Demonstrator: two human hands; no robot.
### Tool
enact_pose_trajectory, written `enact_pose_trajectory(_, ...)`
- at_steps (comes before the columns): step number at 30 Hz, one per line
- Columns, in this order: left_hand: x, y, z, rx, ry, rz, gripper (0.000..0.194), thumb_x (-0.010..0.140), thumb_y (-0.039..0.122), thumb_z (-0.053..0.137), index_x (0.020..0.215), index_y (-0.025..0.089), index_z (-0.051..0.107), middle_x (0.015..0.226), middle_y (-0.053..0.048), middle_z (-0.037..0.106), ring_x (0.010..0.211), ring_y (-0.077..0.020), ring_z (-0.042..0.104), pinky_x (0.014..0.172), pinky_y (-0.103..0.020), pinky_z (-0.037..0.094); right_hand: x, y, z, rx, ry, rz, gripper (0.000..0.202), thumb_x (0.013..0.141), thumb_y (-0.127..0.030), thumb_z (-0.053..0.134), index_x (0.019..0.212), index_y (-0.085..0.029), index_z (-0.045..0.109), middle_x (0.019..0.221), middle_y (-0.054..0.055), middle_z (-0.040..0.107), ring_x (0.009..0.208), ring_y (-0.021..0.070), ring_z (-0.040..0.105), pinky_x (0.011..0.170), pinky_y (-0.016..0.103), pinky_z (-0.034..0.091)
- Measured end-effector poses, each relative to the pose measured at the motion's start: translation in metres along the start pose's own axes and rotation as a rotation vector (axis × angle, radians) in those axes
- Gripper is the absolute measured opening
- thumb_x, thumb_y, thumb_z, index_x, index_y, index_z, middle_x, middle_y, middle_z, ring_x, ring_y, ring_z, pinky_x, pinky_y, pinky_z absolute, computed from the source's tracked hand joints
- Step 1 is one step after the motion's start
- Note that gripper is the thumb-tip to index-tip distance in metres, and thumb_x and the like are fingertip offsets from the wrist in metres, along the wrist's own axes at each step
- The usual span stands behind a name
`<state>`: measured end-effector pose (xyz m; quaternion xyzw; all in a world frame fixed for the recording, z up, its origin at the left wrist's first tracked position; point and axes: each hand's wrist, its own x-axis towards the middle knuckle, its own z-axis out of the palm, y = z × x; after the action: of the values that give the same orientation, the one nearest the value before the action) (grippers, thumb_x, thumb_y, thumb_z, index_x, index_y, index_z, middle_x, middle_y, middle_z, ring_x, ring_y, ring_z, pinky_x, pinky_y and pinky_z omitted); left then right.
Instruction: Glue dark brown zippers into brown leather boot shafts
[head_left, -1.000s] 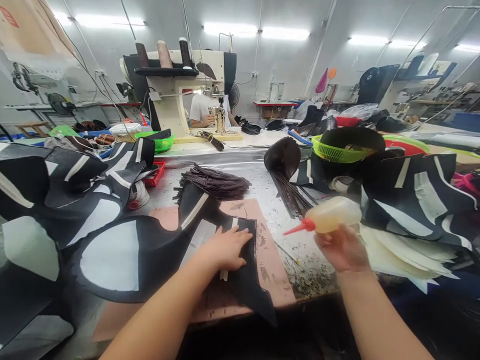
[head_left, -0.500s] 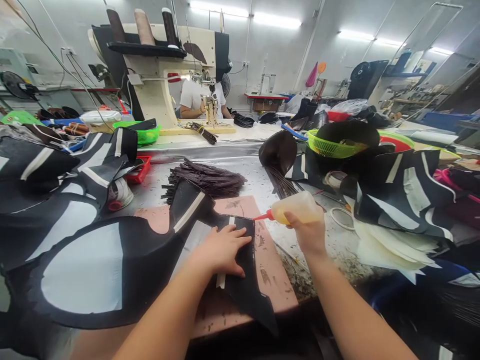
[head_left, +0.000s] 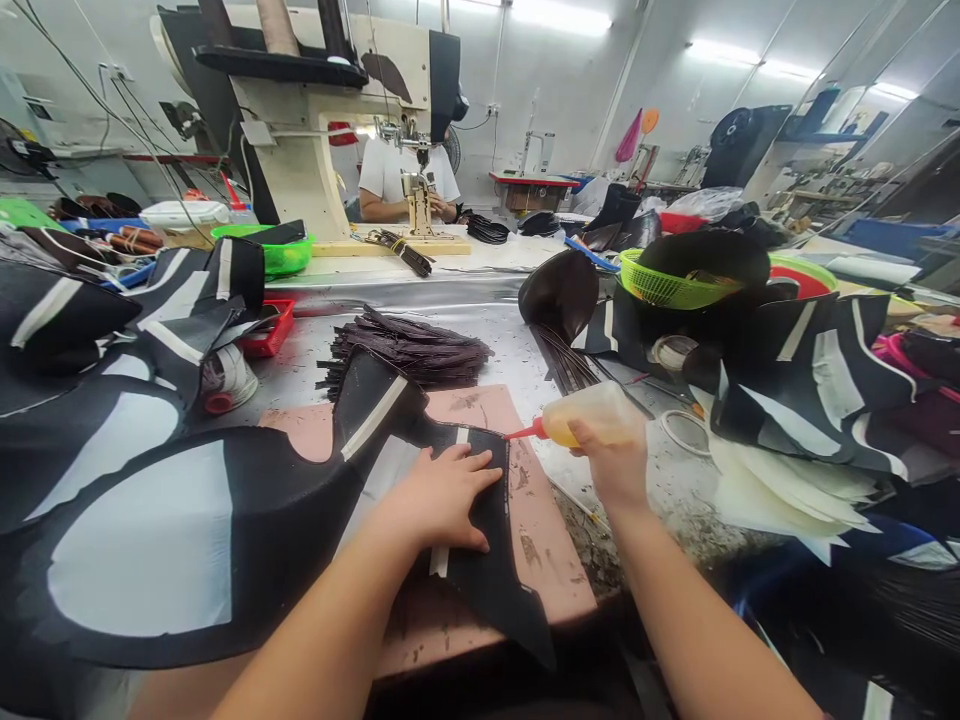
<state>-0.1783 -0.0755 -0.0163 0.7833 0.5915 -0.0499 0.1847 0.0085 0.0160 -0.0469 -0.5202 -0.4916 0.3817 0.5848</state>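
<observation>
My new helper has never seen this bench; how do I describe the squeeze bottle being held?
On the bench, find the pink board under the black piece that the left hand lies on. At that piece's far right corner, the right hand holds the bottle on its side. Its yellowish liquid and thin red nozzle set it apart from the dark strips and yellow-green basket nearby.

Sewing machine (head_left: 281,175) (cream); red tray (head_left: 278,333)

The bottle (head_left: 592,415) is cloudy white and amber with a red nozzle (head_left: 529,430), the mat (head_left: 551,540) dark-flecked pink, the piece (head_left: 281,500) black with white patches
</observation>
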Motion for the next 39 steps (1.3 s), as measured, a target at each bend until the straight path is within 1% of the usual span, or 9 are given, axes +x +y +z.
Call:
enact_pose_trajectory(7, 0.000, 0.000, 0.000, 0.012, -0.011, 0.004, 0.076, 0.060, 0.047, 0.066, 0.129, 0.031, 0.037, 0.141, -0.001, 0.028, 0.129, -0.0321, 0.024, 0.097, -0.060, 0.025, -0.001, 0.000, 0.000, 0.024, 0.026, -0.001, 0.059, 0.048, -0.046, 0.075, 0.089, -0.018, 0.042, 0.084, 0.002, 0.054, 0.066, 0.0158, 0.059, 0.039, 0.024, 0.052)
enact_pose_trajectory(12, 0.002, -0.001, 0.002, 0.002, 0.003, 0.012, 0.077, 0.060, 0.047, 0.065, 0.129, 0.030, 0.036, 0.142, -0.001, 0.027, 0.129, -0.0320, 0.023, 0.096, -0.060, 0.024, 0.000, 0.001, -0.003, 0.028, -0.013, 0.018, 0.057, 0.049, -0.045, 0.075, 0.088, -0.017, 0.044, 0.083, 0.002, 0.054, 0.063, 0.0151, 0.058, 0.037, 0.024, 0.050)
enact_pose_trajectory(15, 0.002, -0.001, 0.001, -0.009, -0.022, 0.006, 0.076, 0.060, 0.048, 0.065, 0.129, 0.029, 0.037, 0.142, -0.001, 0.026, 0.129, -0.0318, 0.022, 0.097, -0.061, 0.023, 0.000, 0.004, -0.006, 0.026, -0.012, 0.010, 0.056, 0.051, -0.045, 0.074, 0.089, -0.016, 0.046, 0.084, 0.002, 0.055, 0.063, 0.0156, 0.058, 0.038, 0.024, 0.050)
enact_pose_trajectory(21, 0.001, 0.000, -0.003, -0.018, -0.054, -0.013, 0.072, 0.060, 0.052, 0.063, 0.124, 0.028, 0.041, 0.142, -0.001, 0.026, 0.130, -0.0310, 0.020, 0.099, -0.060, 0.022, -0.003, 0.012, -0.012, 0.084, -0.149, 0.028, 0.049, 0.053, -0.045, 0.074, 0.084, -0.016, 0.050, 0.076, 0.001, 0.056, 0.056, 0.0134, 0.056, 0.032, 0.021, 0.045)
enact_pose_trajectory(26, 0.001, 0.001, -0.003, -0.019, -0.055, -0.017, 0.071, 0.058, 0.053, 0.065, 0.122, 0.029, 0.044, 0.142, -0.001, 0.026, 0.130, -0.0306, 0.020, 0.099, -0.061, 0.021, -0.007, 0.012, -0.016, 0.096, -0.044, 0.014, 0.052, 0.051, -0.041, 0.076, 0.089, -0.018, 0.048, 0.084, 0.001, 0.057, 0.066, 0.0157, 0.059, 0.039, 0.024, 0.050)
enact_pose_trajectory(31, 0.003, 0.002, -0.002, -0.018, -0.061, -0.019, 0.072, 0.057, 0.054, 0.065, 0.121, 0.028, 0.044, 0.143, -0.001, 0.025, 0.130, -0.0302, 0.019, 0.098, -0.062, 0.022, -0.020, 0.017, -0.029, 0.119, -0.266, 0.081, 0.042, 0.056, -0.040, 0.073, 0.084, -0.016, 0.053, 0.075, 0.001, 0.056, 0.055, 0.0136, 0.056, 0.032, 0.021, 0.042)
enact_pose_trajectory(33, 0.003, 0.002, -0.001, -0.016, -0.063, -0.015, 0.071, 0.058, 0.054, 0.064, 0.121, 0.027, 0.045, 0.143, -0.002, 0.025, 0.130, -0.0301, 0.019, 0.097, -0.063, 0.021, -0.022, 0.016, -0.030, 0.122, -0.236, 0.075, 0.042, 0.056, -0.039, 0.074, 0.085, -0.016, 0.053, 0.076, 0.001, 0.055, 0.057, 0.0141, 0.056, 0.033, 0.021, 0.043)
enact_pose_trajectory(37, 0.003, 0.003, -0.002, -0.010, -0.064, -0.009, 0.071, 0.058, 0.053, 0.064, 0.121, 0.026, 0.044, 0.143, -0.002, 0.024, 0.130, -0.0298, 0.019, 0.098, -0.063, 0.021, -0.024, 0.009, -0.025, 0.102, -0.084, 0.031, 0.048, 0.053, -0.038, 0.076, 0.090, -0.017, 0.051, 0.086, 0.003, 0.056, 0.071, 0.0176, 0.059, 0.043, 0.025, 0.051)
enact_pose_trajectory(39, 0.003, 0.003, -0.002, -0.010, -0.072, -0.012, 0.071, 0.059, 0.052, 0.064, 0.121, 0.026, 0.044, 0.143, -0.002, 0.023, 0.130, -0.0297, 0.019, 0.098, -0.062, 0.020, -0.028, 0.008, -0.027, 0.115, -0.110, 0.028, 0.048, 0.054, -0.036, 0.075, 0.091, -0.018, 0.051, 0.085, 0.002, 0.056, 0.071, 0.0175, 0.059, 0.043, 0.025, 0.050)
